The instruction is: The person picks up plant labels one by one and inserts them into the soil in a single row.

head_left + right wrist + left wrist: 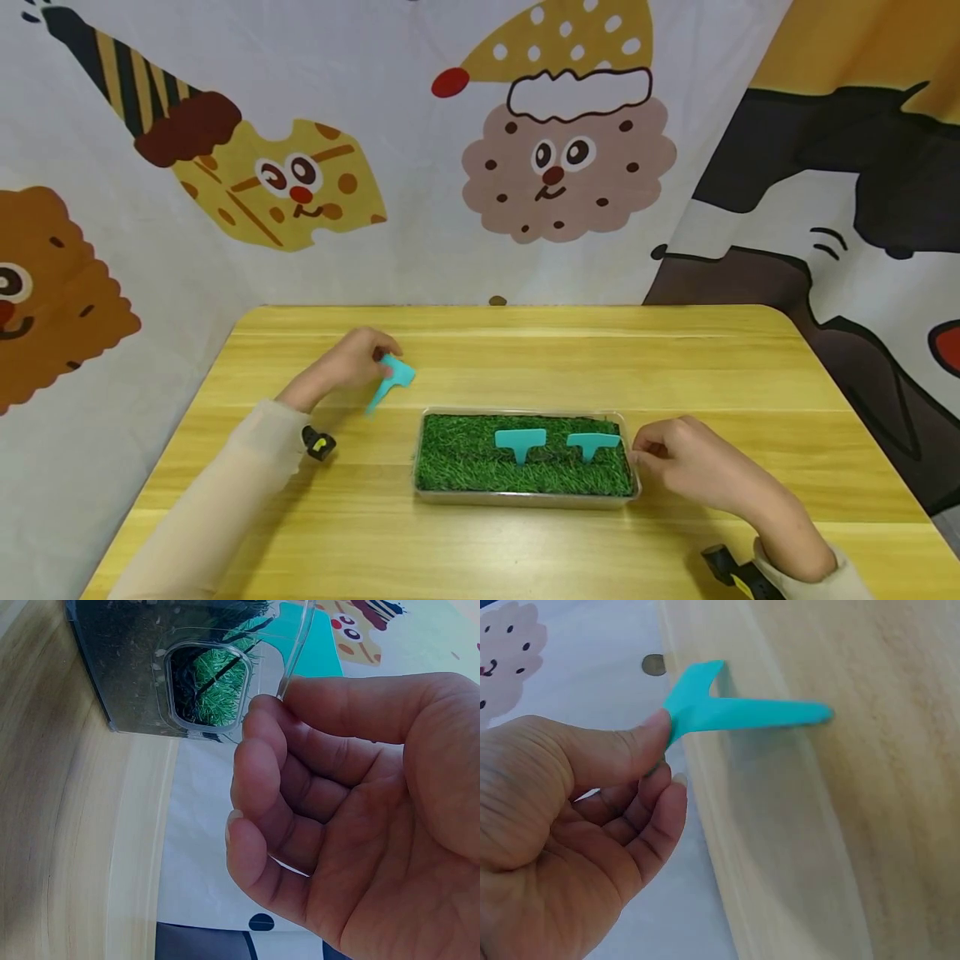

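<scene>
My left hand (352, 358) pinches a turquoise T-shaped plant label (399, 373) above the table, left of and behind the tray. In the left wrist view, thumb and fingertips grip the head of that label (697, 701), and its pointed stem sticks out to the right. A clear plastic tray (525, 500) holds green grass (461, 467) on dark soil. Two more turquoise labels, one near the middle (521, 438) and one toward the right (592, 439), stand upright in the grass. At the tray's right end, my right hand (697, 467) pinches its rim between thumb and forefinger.
The tray stands on a wood-grain table (315, 533) whose far edge meets a white cloth (420, 250) printed with cartoon snacks. A black strap device (318, 443) sits on the left wrist, and another (738, 571) on the right.
</scene>
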